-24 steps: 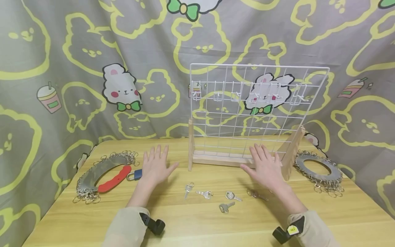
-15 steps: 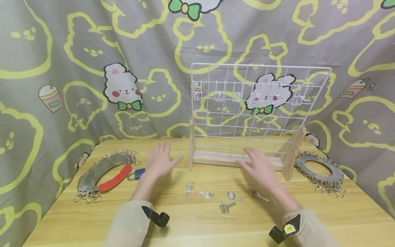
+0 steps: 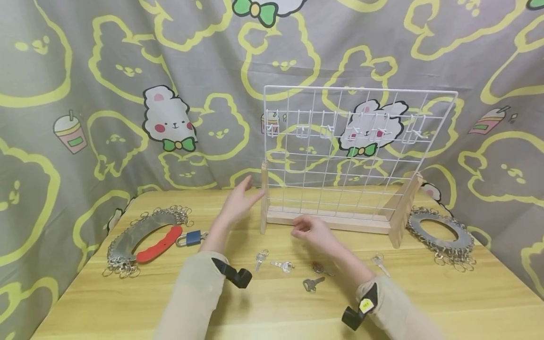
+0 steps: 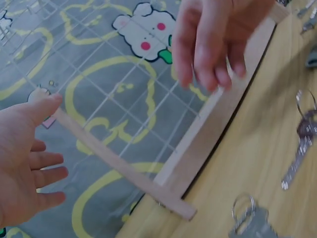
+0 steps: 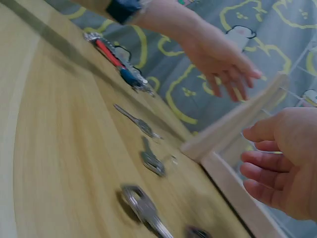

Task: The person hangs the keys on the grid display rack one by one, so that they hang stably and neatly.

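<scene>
My left hand (image 3: 239, 204) is beside the left wooden post (image 3: 264, 198) of a white wire grid rack (image 3: 325, 174), its thumb tip overlapping the post's top in the left wrist view. Its fingers (image 4: 49, 176) are apart and hold nothing. In front of the rack's wooden base (image 3: 327, 221), my right hand (image 3: 316, 234) hovers with loosely bent fingers and nothing in them. Several metal keys lie on the table below, among them a key with a ring (image 3: 261, 259), a flat key (image 3: 313, 284) and a key (image 3: 380, 264) right of the forearm.
White hooks (image 3: 327, 131) hang in a row on the grid. At left lie a metal ring plate (image 3: 127, 238) fringed with small rings, its red handle (image 3: 159, 244), and a blue padlock (image 3: 193, 238). Another ringed plate (image 3: 439, 233) lies at right. A patterned curtain (image 3: 212, 56) hangs behind.
Both hands have moved inward. The left went right, up to the rack's post; the right swept left along the base, its spread fingers now bent. A key right of the forearm has come into view.
</scene>
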`<state>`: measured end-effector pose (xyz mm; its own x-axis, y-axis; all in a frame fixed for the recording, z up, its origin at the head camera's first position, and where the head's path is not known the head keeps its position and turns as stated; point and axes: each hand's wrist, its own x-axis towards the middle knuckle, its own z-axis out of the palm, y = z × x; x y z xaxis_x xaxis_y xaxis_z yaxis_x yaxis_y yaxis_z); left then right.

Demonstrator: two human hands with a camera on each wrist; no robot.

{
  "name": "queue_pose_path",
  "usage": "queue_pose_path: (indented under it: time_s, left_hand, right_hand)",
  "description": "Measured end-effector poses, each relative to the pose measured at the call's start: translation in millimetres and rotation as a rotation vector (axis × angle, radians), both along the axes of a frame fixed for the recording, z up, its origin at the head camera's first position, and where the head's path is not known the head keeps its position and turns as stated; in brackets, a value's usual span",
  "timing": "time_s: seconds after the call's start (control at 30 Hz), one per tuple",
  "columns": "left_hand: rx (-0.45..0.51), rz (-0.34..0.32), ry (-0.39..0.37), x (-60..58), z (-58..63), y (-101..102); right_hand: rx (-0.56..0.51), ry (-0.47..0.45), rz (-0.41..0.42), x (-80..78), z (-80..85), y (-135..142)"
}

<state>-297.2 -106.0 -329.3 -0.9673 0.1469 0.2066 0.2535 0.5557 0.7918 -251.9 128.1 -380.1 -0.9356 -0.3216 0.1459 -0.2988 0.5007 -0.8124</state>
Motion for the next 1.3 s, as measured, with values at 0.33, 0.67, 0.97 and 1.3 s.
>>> queue_pose_path:
  time_s: [0.33, 0.67, 0.97, 1.3]
  left_hand:
    - [0.161, -0.023, 0.088, -12.8, 11.6, 21.3]
    - [0.24, 0.037, 0.082, -19.0, 13.9, 26.4]
    - [0.233, 0.04, 0.051, -20.3, 17.5, 28.2]
    - [0.241, 0.024, 0.043, -18.3, 13.9, 26.6]
  right_hand:
    - [-0.017, -0.106, 0.117, -7.4, -17.8, -37.0]
    - [0.089, -0.029, 0.174, -7.6, -25.7, -57.5]
    - [0.17, -0.043, 0.173, -4.5, -26.0, -60.9]
    - [0.269, -0.008, 0.186, -1.6, -23.7, -64.8]
